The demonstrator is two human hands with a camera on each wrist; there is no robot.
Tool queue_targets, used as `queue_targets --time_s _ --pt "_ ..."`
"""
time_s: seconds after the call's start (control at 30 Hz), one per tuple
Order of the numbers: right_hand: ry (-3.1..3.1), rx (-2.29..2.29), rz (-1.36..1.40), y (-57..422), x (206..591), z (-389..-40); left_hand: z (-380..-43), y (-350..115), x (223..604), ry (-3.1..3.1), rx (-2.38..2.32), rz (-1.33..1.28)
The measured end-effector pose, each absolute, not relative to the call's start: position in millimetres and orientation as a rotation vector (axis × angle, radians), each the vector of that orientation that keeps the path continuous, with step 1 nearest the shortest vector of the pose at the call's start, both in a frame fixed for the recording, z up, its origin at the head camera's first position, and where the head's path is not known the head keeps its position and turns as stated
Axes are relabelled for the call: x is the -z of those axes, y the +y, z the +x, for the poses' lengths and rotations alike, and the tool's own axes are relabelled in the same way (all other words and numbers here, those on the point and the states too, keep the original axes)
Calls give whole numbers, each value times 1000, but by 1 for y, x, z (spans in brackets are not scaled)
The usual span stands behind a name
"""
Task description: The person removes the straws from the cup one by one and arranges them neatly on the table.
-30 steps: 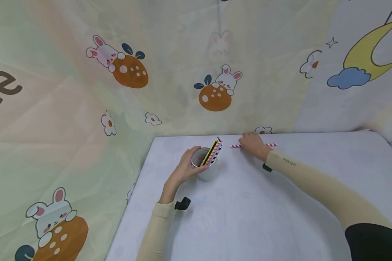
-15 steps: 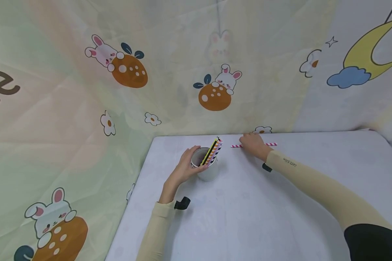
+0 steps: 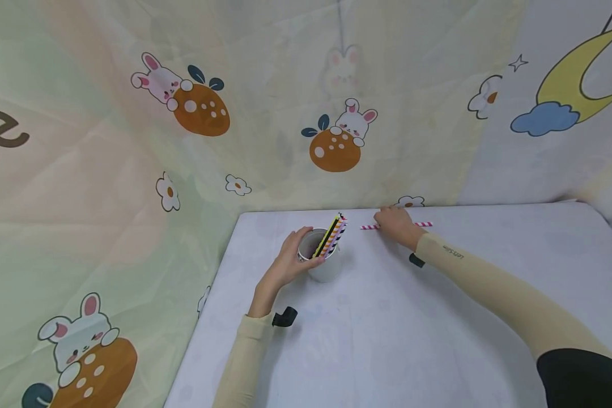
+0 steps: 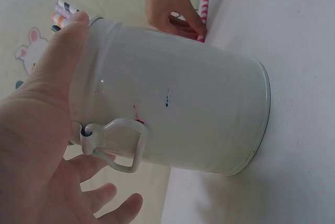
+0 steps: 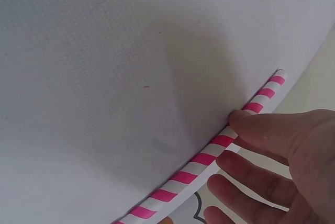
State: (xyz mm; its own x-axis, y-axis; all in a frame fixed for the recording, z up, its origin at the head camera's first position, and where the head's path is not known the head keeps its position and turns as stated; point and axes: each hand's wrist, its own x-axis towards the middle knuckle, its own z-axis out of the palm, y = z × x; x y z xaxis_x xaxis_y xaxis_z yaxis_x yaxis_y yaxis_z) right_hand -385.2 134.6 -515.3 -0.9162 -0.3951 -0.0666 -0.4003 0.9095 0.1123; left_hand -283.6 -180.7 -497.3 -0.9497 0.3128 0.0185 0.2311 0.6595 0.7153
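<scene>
A pale grey metal pail stands on the table, with a small white side handle showing in the left wrist view. My left hand holds it by the rim, thumb on the near side and fingers reaching round the far left. Several striped paper straws, in yellow-black, orange, lilac and black patterns, lean out of the pail's mouth to the right. At the back of the table, a pink-and-white striped straw lies flat; my right hand pinches it near the middle with thumb and forefinger, other fingers loosely bent.
The white tabletop stretches toward me and to the right. Its back edge meets a printed cloth backdrop just behind the right hand. The pail stands left of the pink straw, with a gap between them.
</scene>
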Motion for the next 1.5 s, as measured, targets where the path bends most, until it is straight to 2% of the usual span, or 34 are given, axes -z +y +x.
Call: queue_targets --time_s 0.63,1.5 --pt "3015 131 -635 147 510 -388 -285 -181 499 2773 -1155 460" --pt "2893 764 -375 148 478 -366 -285 -181 499 2764 -1174 451"
